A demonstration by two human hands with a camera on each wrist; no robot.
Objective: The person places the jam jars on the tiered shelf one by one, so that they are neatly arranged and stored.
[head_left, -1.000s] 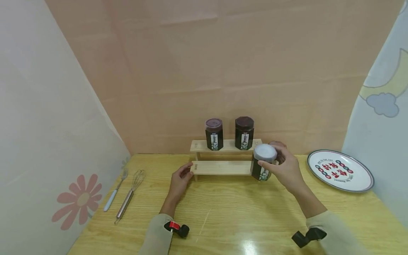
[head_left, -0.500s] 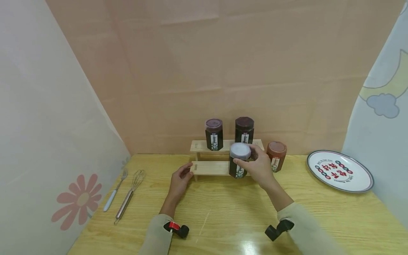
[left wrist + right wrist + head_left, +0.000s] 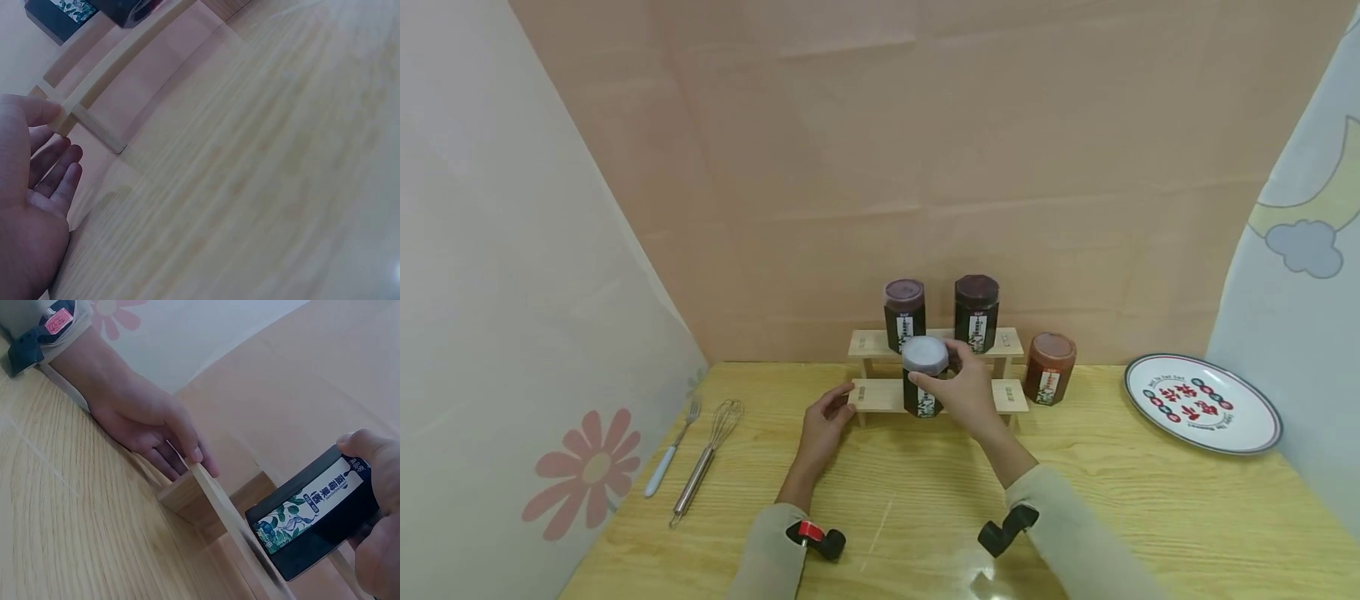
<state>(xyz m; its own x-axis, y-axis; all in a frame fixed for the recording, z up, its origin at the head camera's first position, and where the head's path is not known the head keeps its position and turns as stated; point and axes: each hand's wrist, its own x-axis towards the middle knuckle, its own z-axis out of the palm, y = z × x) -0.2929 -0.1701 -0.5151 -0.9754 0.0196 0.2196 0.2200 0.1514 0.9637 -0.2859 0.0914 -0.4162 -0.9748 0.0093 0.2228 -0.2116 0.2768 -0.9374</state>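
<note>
A two-tier wooden display shelf (image 3: 880, 397) stands at the back of the table. My left hand (image 3: 822, 427) pinches the left end of its lower tier, thumb on the board (image 3: 94, 94) and the other fingers below. My right hand (image 3: 968, 398) grips a dark jam jar (image 3: 925, 385) with a whitish lid around its upper part. That jar is at the middle of the lower tier, its base right at the board, with a blueberry label (image 3: 309, 506) facing forward. On the upper tier stand a purple-lidded jar (image 3: 905, 321) and a darker-lidded jar (image 3: 977, 318).
Right of the shelf, a red-brown-lidded jar (image 3: 1050, 371) stands on the table. Farther right lies a white oval plate (image 3: 1243, 429) with red lettering. A whisk (image 3: 703, 471) and a fork (image 3: 668, 458) lie at the left. A cloth backdrop (image 3: 940, 192) closes off the back.
My right hand has carried the whitish-lidded jar leftward from the right end of the lower tier to its middle, uncovering the red-brown-lidded jar. My left hand has stayed in place.
</note>
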